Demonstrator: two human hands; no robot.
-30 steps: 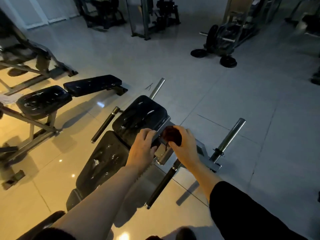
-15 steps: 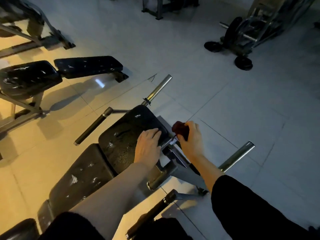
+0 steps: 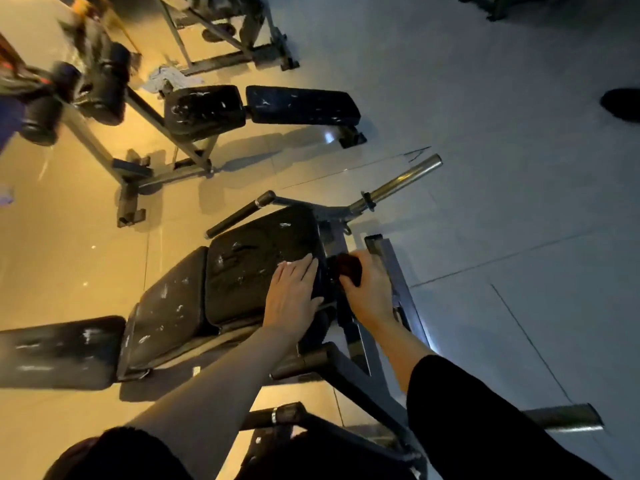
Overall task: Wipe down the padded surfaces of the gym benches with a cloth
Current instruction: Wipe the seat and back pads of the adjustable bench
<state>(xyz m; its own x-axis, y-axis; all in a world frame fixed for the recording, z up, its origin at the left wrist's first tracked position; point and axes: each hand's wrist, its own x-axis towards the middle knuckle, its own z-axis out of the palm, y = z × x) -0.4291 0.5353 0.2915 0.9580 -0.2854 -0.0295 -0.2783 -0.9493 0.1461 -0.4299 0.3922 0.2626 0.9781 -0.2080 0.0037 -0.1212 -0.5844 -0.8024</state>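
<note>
Crumpled dark cloth [image 3: 349,269] beside scuffed pad [image 3: 256,261]

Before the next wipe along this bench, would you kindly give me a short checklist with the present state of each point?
1. Cloth in hand: ok. The right hand grips the dark red cloth.
2. Cloth on padding: not ok. It sits at the pad's right edge, over the metal frame.
3. Bench steadied: ok. The left hand rests flat on the seat pad.
4. Pad needs wiping: ok. Pale marks show on it.
5. Cloth damp: cannot tell.
6. Neighbouring back pad wiped: cannot tell; it bears pale marks too.
</note>
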